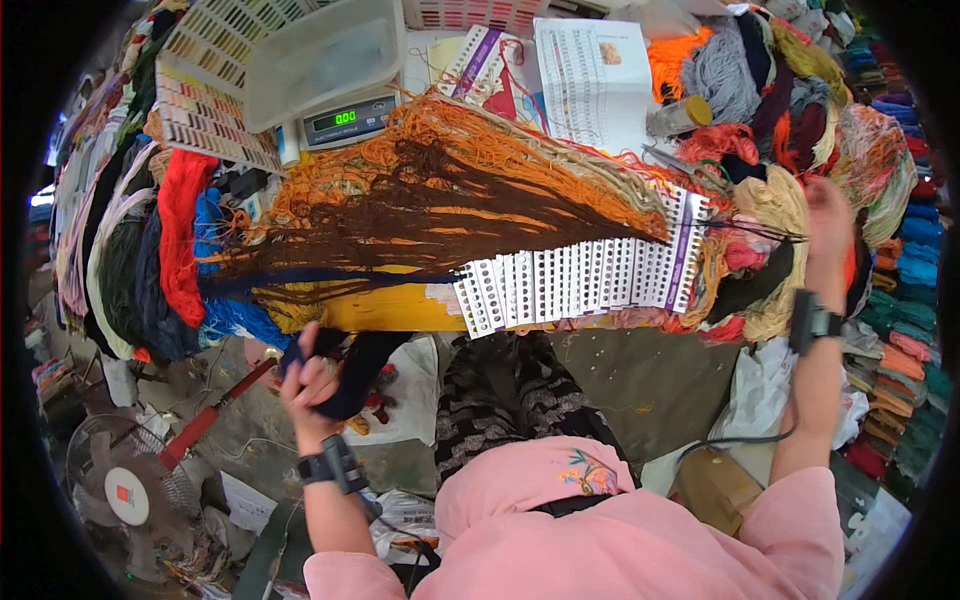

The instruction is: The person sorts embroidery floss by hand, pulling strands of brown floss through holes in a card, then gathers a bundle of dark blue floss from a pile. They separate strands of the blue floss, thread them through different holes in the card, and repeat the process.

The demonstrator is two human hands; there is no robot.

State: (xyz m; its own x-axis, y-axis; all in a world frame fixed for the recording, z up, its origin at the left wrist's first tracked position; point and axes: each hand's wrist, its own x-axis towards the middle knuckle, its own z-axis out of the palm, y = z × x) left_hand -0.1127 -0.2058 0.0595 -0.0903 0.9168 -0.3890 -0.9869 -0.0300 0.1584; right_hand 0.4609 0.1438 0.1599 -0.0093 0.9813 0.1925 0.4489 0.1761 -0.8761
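Observation:
My left hand (312, 385) is closed around a dark navy bundle of yarn (352, 375) below the table's near edge. Out to the far right, my blurred right hand (828, 225) has a few dark strands of thread (755, 232) stretched to it from the table. Between the hands, long dark brown yarn (430, 215) fans over a heap of orange yarn (450, 120). White punched thread cards (575, 285) lie overlapped along the near edge. Dark navy strands (340, 276) run to the left of these cards.
A digital scale (345, 120) and a clear plastic tub (325, 65) stand at the back, beside colour sample charts (225, 60) and a printed sheet (595, 80). Yarn skeins (185, 235) hang at the left. A fan (130, 495) stands lower left; a jar (685, 115) is back right.

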